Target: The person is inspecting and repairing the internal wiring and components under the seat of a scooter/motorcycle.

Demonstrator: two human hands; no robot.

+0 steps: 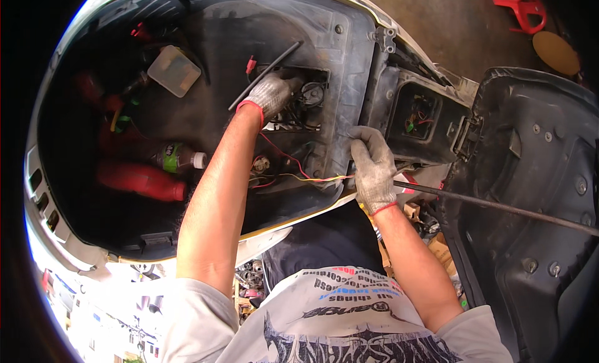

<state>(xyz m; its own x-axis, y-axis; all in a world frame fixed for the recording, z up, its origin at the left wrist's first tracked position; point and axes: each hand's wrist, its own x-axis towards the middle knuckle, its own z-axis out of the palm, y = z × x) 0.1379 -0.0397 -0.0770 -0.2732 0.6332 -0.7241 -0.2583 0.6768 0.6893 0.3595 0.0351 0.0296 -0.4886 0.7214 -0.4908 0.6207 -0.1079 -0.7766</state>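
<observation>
My left hand (272, 95), in a grey knit glove with a red cuff, reaches into a rectangular opening (324, 82) in the floor of a scooter's dark under-seat compartment (215, 26). Its fingers are hidden among the parts there, so what they grip does not show. A round mechanical part (312, 93) sits beside them. My gloved right hand (373, 166) rests on the compartment's rim, fingers stretched out and slightly apart. Red and yellow wires (299, 174) run up to its side. A thin metal rod (493, 204) extends rightward from behind that hand.
A black tube (265, 75) lies beside the opening. The compartment also holds a clear plastic box (175, 71), a green-labelled bottle (181, 157) and a red bottle (142, 181). At right hangs the raised black seat (530, 169); a red stool (523, 12) stands beyond.
</observation>
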